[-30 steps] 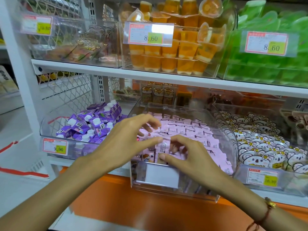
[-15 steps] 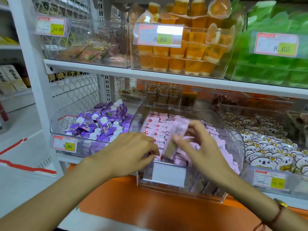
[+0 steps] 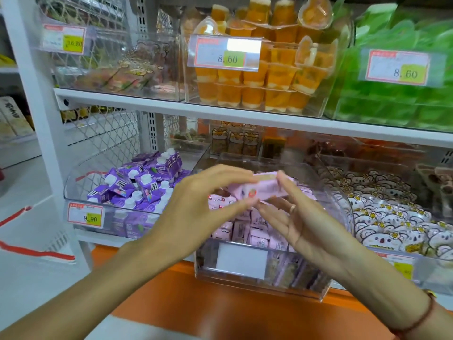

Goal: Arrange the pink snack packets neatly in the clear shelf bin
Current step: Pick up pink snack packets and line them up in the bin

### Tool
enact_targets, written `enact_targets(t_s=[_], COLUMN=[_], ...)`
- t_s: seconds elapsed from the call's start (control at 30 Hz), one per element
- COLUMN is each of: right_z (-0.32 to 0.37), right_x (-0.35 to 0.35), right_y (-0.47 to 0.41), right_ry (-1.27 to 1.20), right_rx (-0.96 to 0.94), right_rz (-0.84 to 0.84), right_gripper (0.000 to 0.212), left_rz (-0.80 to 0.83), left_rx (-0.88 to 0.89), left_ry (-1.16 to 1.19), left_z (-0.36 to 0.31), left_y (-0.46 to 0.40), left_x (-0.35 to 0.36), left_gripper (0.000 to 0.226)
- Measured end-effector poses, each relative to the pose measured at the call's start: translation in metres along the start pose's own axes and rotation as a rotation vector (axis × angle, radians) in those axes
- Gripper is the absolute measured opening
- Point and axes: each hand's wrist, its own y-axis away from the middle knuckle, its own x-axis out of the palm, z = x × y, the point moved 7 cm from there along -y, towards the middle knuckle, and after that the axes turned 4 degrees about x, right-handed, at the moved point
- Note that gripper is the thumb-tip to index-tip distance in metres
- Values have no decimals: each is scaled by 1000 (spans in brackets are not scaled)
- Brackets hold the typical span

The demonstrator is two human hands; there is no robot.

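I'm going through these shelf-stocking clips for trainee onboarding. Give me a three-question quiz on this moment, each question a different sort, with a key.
1. True or false: the pink packets held up over the clear bin are held by both hands.
2. Which goods fill the bin directly left of the clear bin?
A. orange jelly cups
B. purple cartons
C. green packs
3. Fill in: the price tag on the purple cartons' bin reads ____.

Key
1. True: the left hand pinches the left end and the right hand grips the right end.
2. B: the purple cartons.
3. 9.90, on the price tag.
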Motion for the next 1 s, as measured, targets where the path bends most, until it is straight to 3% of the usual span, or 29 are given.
enact_targets(t_s=[0.07,0.13,0.17,0.23,0.33,0.47,0.53,0.6,0.7,0.8,1.0], right_z=[5,12,14,15,13,6,2,-1,-8,-6,-4], right_x=[-7,-7,-2,9,12,12,9,2,-1,-5,-5], right_y=[1,4,6,9,10,3,-1,-3,0,1,3], right_ry=[231,579,688,756,653,592,784,1189,1572,1621,1640], right_rx=[-53,-151,-213,-304,-367,-344,-343,-418,-497,-518,-544], right_rz=[-56,-107,-84,-2,18,52,26,-38,-5,30,50], right_gripper=[51,72,72,51,27,37,44,48,37,24,23], left_rz=[-81,-115,-106,-83,-37,-11,1,45,185,324,518], left_rx=[-252,-401,-435,-461,-462,-424,-383,-335,-273,-212,-45], left_ry=[216,258,259,293,349,321,260,185,77,-16,-353], left_z=[17,31,34,37,38,38,37,36,34,33,30], left_y=[1,4,6,8,8,5,3,3,6,11,17], left_x=[-4,-6,-5,-2,4,0,-6,-11,-6,2,32], left_gripper=[25,33,36,37,33,36,35,33,30,28,31])
